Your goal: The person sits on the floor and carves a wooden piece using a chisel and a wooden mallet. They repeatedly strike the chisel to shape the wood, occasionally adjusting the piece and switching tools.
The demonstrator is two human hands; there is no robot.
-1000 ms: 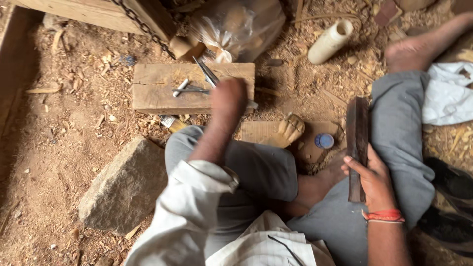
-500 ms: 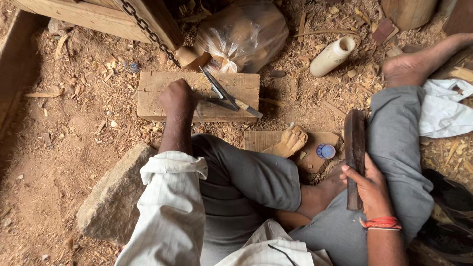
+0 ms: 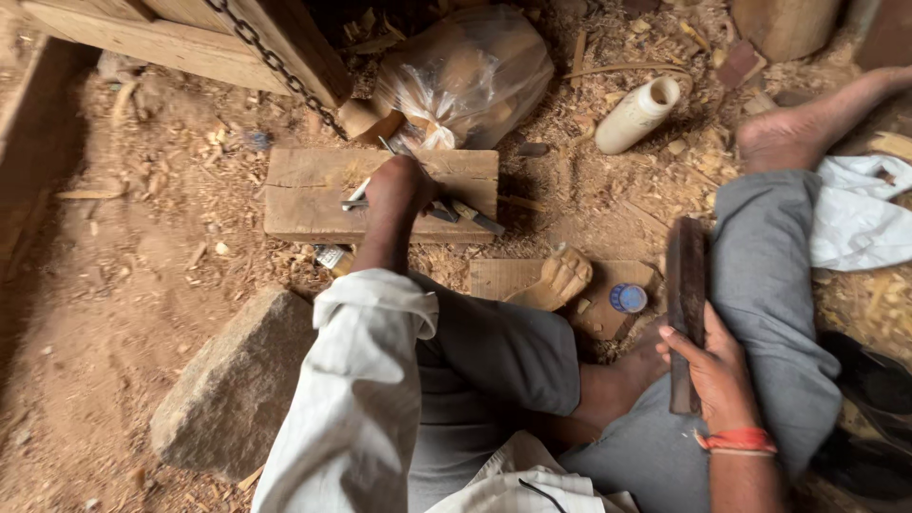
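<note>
I sit cross-legged on a dirt floor strewn with wood chips. My left hand [image 3: 397, 190] reaches forward onto a wooden block [image 3: 304, 195] where several metal chisels [image 3: 456, 211] lie; the fingers are curled over the tools, and whether they grip one is hidden. My right hand [image 3: 714, 366] holds a dark wooden mallet-like bar [image 3: 686, 294] upright beside my right knee. A small carved wooden piece [image 3: 556, 280] rests on a flat board [image 3: 503, 277] in front of my legs, beside a blue cap [image 3: 628, 298].
A grey stone [image 3: 228, 389] lies at the left. A clear plastic bag [image 3: 470, 71] with wood pieces, a cream bottle [image 3: 638, 114], a chain [image 3: 275, 66] and timber planks [image 3: 114, 33] are at the back. White cloth [image 3: 860, 223] lies at the right.
My left hand has moved back right along the block onto the chisels. The right hand and its wooden bar have stayed in place.
</note>
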